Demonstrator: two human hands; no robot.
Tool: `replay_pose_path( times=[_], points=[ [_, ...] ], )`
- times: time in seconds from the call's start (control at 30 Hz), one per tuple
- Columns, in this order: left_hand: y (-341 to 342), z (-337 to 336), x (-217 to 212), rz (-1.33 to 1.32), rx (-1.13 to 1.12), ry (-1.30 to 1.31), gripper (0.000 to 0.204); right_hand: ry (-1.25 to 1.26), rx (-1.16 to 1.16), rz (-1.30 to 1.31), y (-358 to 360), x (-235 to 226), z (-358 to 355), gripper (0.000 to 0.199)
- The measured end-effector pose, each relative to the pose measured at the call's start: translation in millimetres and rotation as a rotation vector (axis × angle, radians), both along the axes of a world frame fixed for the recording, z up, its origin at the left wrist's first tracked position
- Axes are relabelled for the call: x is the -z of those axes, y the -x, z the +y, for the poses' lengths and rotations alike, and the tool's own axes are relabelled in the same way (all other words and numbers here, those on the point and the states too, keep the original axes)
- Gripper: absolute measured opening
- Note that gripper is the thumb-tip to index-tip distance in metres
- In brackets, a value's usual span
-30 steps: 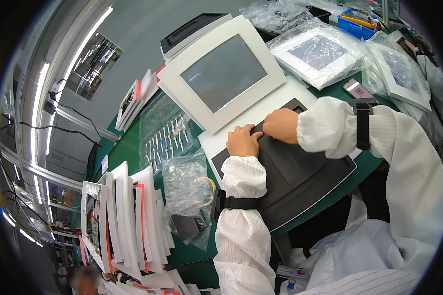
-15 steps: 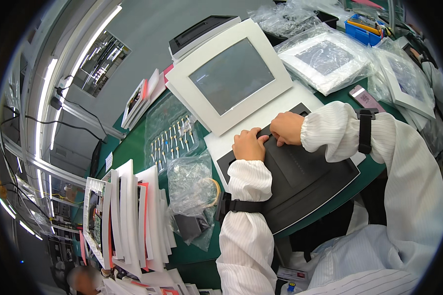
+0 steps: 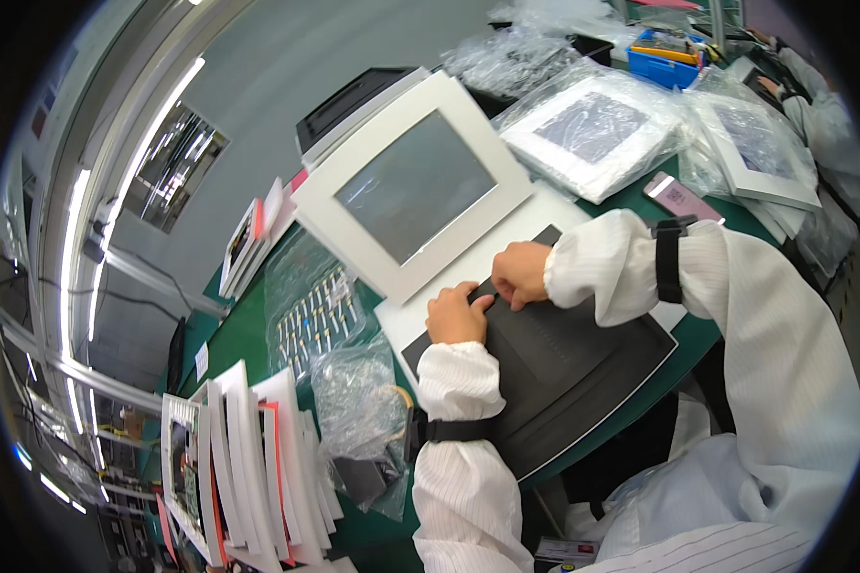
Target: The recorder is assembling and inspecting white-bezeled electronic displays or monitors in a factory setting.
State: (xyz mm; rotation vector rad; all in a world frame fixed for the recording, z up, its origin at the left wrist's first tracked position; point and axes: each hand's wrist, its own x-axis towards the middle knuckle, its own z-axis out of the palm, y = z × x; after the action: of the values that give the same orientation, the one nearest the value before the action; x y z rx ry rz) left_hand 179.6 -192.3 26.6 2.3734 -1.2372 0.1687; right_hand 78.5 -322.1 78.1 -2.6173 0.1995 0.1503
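Your green tabletop (image 3: pixel 242 336) carries everything near the black housing (image 3: pixel 559 382), which lies broad face up on a white board (image 3: pixel 556 204) at your front edge and serves here as the landmark. Beyond the housing, a white-framed screen (image 3: pixel 416 186) stands tilted; to the housing's left, a row of white panels (image 3: pixel 250 458) stands on edge; beyond it and to the right lies a white frame in clear film (image 3: pixel 591 124). Your left hand (image 3: pixel 457 315) and right hand (image 3: pixel 521 274) meet, close together, at the housing's far edge, with a dark raised strip between them. The fingers of both are bent down on that edge; whether they pinch the strip or merely press on it cannot be told, since the knuckles cover the contact. The work appears to be at this edge: hold the housing flat on its board, let the left hand steady the rim while the right bears down close beside it, share the pressure evenly, and avoid levering toward the screen. Right of the housing's far edge lies a pink phone (image 3: pixel 680 198); left of it, small pale connectors (image 3: pixel 317 318) lie in rows on clear plastic.
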Motion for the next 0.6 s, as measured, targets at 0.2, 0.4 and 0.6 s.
replay_pose_path(
  times=[0.2, 0.4, 0.6],
  points=[
    [-13.0, 6.2, 13.5, -0.027, 0.055, -0.023, 0.025, 0.237, 0.000, -0.301, 8.3, 18.4, 25.4, 0.021],
    [-4.8, 5.5, 4.7, -0.029, 0.091, 0.038, 0.021, 0.192, 0.026, -0.103, -12.1, 16.9, 16.1, 0.034],
    [-8.9, 3.0, 6.5, -0.003, 0.083, -0.020, 0.026, 0.138, 0.045, -0.071, -16.0, 13.2, 14.5, 0.031]
  ],
)
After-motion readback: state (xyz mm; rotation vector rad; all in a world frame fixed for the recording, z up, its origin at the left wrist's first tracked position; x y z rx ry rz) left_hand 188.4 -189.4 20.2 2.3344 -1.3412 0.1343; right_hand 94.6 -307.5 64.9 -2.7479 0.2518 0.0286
